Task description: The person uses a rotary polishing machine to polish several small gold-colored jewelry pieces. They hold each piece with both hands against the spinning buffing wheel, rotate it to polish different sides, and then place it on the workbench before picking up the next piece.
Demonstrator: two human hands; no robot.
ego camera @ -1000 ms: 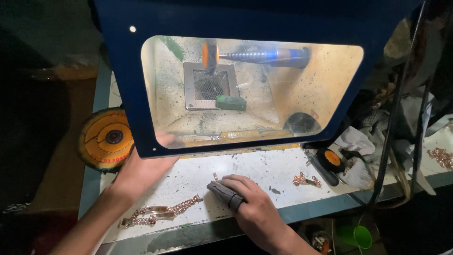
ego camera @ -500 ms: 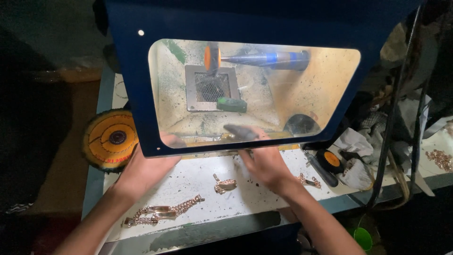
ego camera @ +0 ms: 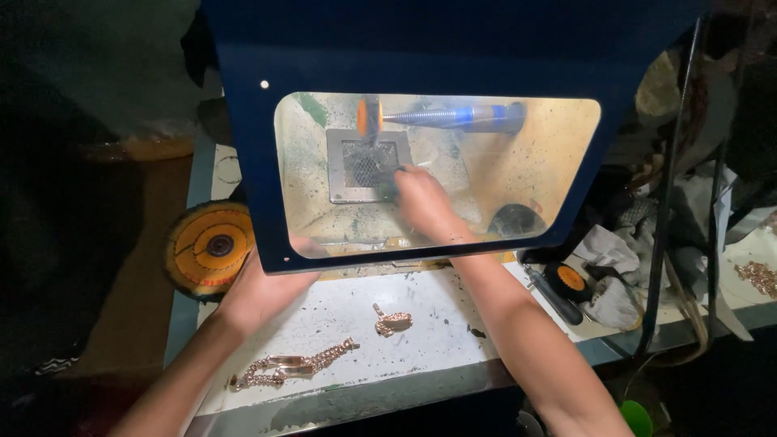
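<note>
Head camera looks down on my two bare hands at a blue hooded polishing cabinet (ego camera: 453, 48) with a clear yellowed window. My right hand (ego camera: 421, 202) is inside the cabinet, seen through the window, fingers curled close against the lower right corner of a square grey metal vent grille (ego camera: 366, 164); something dark shows at my fingertips, but I cannot tell whether the hand grips it or only touches it. Just above the grille a small orange polishing wheel (ego camera: 369, 116) sits on a tapered threaded spindle with a blue collar (ego camera: 453, 117). My left hand (ego camera: 263, 287) is at the cabinet's lower left edge, its fingers hidden behind the frame, so I cannot tell how it is closed. On the white dusty bench (ego camera: 421, 316) lie a long rose-gold chain bracelet (ego camera: 291, 366) near my left forearm and a small coiled gold chain piece (ego camera: 392, 320) between my arms. A large orange cloth buffing disc (ego camera: 209, 247) lies left of the cabinet.
</note>
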